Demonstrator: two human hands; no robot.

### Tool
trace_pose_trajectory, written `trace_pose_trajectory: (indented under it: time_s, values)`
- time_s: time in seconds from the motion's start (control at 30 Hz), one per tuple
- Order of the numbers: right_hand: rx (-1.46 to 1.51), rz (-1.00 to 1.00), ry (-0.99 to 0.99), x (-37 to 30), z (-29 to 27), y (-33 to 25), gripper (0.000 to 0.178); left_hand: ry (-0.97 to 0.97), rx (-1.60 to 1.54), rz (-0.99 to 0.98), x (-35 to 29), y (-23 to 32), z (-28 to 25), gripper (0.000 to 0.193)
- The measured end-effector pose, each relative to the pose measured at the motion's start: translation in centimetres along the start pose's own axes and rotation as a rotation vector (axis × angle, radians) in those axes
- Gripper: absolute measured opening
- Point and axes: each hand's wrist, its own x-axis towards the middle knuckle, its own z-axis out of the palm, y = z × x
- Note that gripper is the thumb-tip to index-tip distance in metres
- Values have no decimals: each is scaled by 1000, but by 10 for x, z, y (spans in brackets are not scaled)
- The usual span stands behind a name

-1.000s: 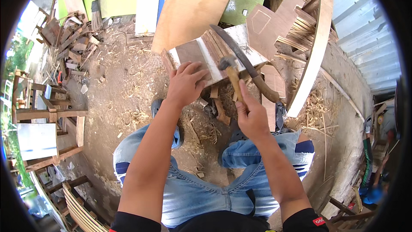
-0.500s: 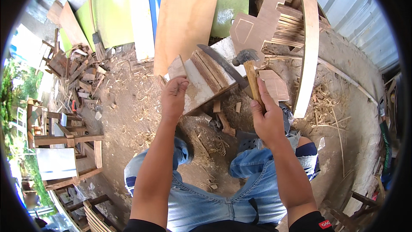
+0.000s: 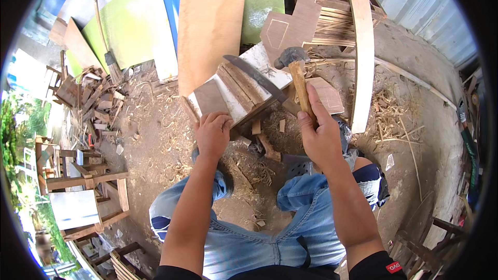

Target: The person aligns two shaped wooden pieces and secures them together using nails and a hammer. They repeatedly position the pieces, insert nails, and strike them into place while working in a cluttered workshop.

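Observation:
My right hand (image 3: 320,134) grips the wooden handle of a claw hammer (image 3: 299,75), its dark head pointing away from me. My left hand (image 3: 213,130) has its fingers curled at the near edge of a small flat plywood piece (image 3: 209,97). That piece lies on a white-topped work block (image 3: 241,119), left of a grooved brown wood strip (image 3: 237,85). A machete (image 3: 255,74) lies across the block, its handle end close to the hammer's handle. Part of the plywood piece's near edge is hidden under my fingers.
Right of the hammer lies a cut plywood shape (image 3: 326,95); a larger one (image 3: 290,28) leans behind. A long curved board (image 3: 364,52) stands at right. Large plywood sheets (image 3: 211,31) lean at the back. Wood scraps (image 3: 93,96) and a broom (image 3: 110,57) are at left. Shavings litter the ground.
The plywood piece in my left hand has gone from tilted up to lying flat on the block. My right hand still holds the hammer. The view has shifted slightly.

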Motion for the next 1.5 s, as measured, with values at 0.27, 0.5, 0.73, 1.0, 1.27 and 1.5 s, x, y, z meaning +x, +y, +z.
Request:
trace_pose_trajectory:
  time_s: [0.27, 0.5, 0.73, 1.0, 1.27, 1.5]
  values:
    - [35, 99, 39, 8, -17, -1, 57, 4, 79, 73, 26, 28, -11, 14]
    - [58, 98, 60, 14, -21, 6, 57, 59, -40, 239, 103, 80, 23, 8]
    - [146, 133, 34, 15, -26, 8, 58, -331, 271, 278, 153, 97, 52, 9]
    - [123, 77, 43, 17, -27, 14, 59, -159, 169, 412, 156, 94, 56, 10]
    - [150, 215, 39, 15, -24, 11, 57, -75, -911, -213, 112, 47, 0, 18]
    - [172, 213, -15, 5, -9, -2, 55, 1, -1001, -451, 17, -15, -25, 25]
